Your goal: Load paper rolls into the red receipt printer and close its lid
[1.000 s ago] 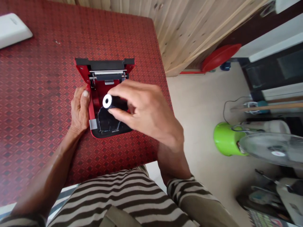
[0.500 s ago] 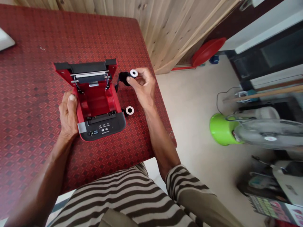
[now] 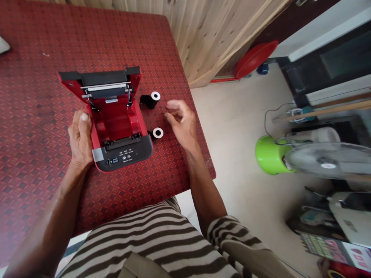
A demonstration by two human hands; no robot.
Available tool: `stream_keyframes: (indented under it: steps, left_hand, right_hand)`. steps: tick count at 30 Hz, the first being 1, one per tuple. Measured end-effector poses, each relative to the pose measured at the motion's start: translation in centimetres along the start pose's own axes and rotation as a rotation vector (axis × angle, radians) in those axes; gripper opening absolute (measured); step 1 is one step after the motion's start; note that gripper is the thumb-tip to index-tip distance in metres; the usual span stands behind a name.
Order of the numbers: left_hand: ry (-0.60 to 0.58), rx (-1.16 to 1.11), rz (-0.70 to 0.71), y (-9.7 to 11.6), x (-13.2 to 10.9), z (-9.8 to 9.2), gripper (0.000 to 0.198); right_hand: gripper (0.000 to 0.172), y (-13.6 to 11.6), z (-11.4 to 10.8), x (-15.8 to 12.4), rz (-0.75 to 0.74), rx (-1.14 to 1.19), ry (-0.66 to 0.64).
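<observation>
A red and black label printer (image 3: 127,160) sits on the patterned table with its lid (image 3: 102,78) raised, showing a bare red inner compartment. My left hand (image 3: 80,139) grips the printer's left side, thumb along the edge. To the right of the printer stands a black ribbon roll (image 3: 154,100) with a white core end, its loose ribbon trailing towards the printer. Nearer me is a second ribbon roll (image 3: 157,133), partly hidden by the printer's corner. My right hand (image 3: 184,123) hovers to the right of both rolls, fingers loosely curled and apart, holding nothing.
The red table (image 3: 34,100) ends on the right, beside a wooden panel (image 3: 197,38). Beyond, on the pale floor, are a bright green bucket-like object (image 3: 268,156), a fan (image 3: 315,158) and a red round basin (image 3: 255,60). A white object (image 3: 3,45) lies at the far left.
My right hand has let go of the upper ribbon roll and drawn back to the right and nearer me. That roll now stands on the table. My left hand still holds the printer.
</observation>
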State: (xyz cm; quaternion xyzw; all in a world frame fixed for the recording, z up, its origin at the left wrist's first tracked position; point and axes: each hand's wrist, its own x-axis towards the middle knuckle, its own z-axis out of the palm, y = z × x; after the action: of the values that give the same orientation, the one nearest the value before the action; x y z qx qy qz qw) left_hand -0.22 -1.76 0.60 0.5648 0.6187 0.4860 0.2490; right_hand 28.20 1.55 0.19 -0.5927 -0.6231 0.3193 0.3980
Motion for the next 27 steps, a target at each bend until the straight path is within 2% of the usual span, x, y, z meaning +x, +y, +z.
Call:
stream_keyframes:
  steps: [2,5,7,10,12,14,16,18,20,23,27]
  left_hand:
    - [0.0,0.005,-0.008,0.2,0.0,0.0,0.057]
    - [0.004,0.017,-0.017,0.4,0.1,0.1,0.058]
    - [0.006,0.025,-0.021,0.5,0.0,0.1,0.058]
    - [0.006,0.031,-0.021,0.3,-0.1,0.0,0.059]
    - [0.005,0.026,-0.023,0.1,-0.1,-0.1,0.059]
    - [0.004,0.014,-0.019,0.0,-0.2,-0.1,0.059]
    - [0.003,-0.004,-0.011,-0.1,-0.1,-0.1,0.059]
    - [0.005,-0.023,0.001,-0.1,-0.1,0.0,0.059]
    - [0.007,-0.037,0.01,-0.1,-0.1,0.1,0.058]
    - [0.005,-0.047,0.013,-0.1,-0.1,0.2,0.057]
    - [-0.008,-0.05,0.011,0.0,-0.1,0.1,0.056]
  right_hand:
    - [0.026,-0.4,-1.4,-2.4,0.062,0.041,-0.104]
    - [0.043,-1.1,-1.7,-5.1,0.106,0.119,-0.267]
    - [0.048,-1.3,-0.8,-5.9,0.072,0.134,-0.257]
    - [0.036,-1.2,0.9,-5.9,0.047,0.122,-0.153]
    - [0.032,-1.4,1.2,-5.6,0.06,0.138,-0.121]
    - [0.033,-2.1,0.3,-5.4,0.059,0.186,-0.112]
    - [0.034,-3.7,-1.6,-5.1,0.023,0.248,-0.126]
    - [0.036,-5.9,-3.7,-4.8,-0.045,0.299,-0.199]
    - [0.041,-8.4,-5.4,-4.2,-0.135,0.322,-0.354]
    - [0.045,-11.9,-5.7,-2.8,-0.285,0.134,-0.554]
    - [0.024,-14.9,-2.2,-1.2,-0.506,-0.324,-0.564]
